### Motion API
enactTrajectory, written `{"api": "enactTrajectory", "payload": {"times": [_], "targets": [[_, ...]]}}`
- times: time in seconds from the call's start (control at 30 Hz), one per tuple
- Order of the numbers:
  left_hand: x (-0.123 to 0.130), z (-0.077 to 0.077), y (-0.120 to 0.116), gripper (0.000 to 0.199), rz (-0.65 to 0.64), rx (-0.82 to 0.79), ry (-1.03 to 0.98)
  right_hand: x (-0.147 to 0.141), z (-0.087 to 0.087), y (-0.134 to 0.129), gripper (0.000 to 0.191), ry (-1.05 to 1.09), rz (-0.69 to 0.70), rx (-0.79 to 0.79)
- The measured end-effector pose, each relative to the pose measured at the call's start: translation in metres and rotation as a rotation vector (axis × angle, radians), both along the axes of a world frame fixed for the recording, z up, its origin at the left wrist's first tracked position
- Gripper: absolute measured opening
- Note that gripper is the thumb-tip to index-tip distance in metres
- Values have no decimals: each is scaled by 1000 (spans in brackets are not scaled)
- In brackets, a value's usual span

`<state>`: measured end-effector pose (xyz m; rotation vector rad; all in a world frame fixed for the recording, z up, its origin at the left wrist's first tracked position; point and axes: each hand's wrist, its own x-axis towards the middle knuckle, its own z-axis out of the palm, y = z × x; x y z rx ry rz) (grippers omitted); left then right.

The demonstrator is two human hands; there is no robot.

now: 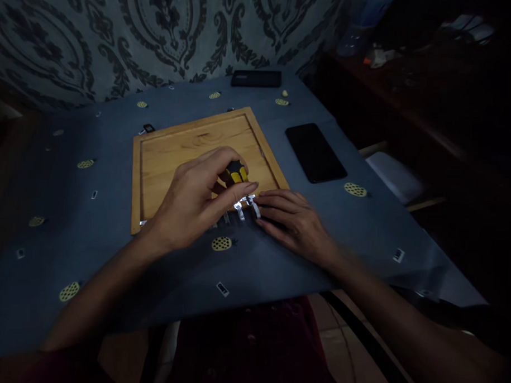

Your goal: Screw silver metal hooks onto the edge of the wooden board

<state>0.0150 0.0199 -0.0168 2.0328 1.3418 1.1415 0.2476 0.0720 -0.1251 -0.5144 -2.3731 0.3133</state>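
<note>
My left hand (199, 192) is wrapped round a short screwdriver (238, 172) with a yellow and black handle, held upright. Its tip points down at a shiny metal hook strip (240, 209) on the near edge of a framed wooden board (269, 148). Several bright prongs of the strip stick out over the tablecloth. From the right, my right hand (294, 218) rests low by the board's near right corner, its fingertips pressed against the strip's right end. The screwdriver's tip and part of the strip are hidden by my left fingers.
A black phone (315, 153) lies right of the board, and a dark phone-shaped object (256, 78) lies near the wall. A small black piece (149, 128) sits at the board's far left. A dark wooden cabinet (393, 90) stands beyond the table's right edge.
</note>
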Motion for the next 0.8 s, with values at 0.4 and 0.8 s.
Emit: {"api": "enactTrajectory", "payload": {"times": [0.4, 0.8], "targets": [[0, -3, 1, 19, 18, 14, 12, 0, 1, 0, 14, 4, 5, -36], [5, -1, 1, 15, -16, 54, 26, 0, 0, 1, 14, -4, -8, 16]]}}
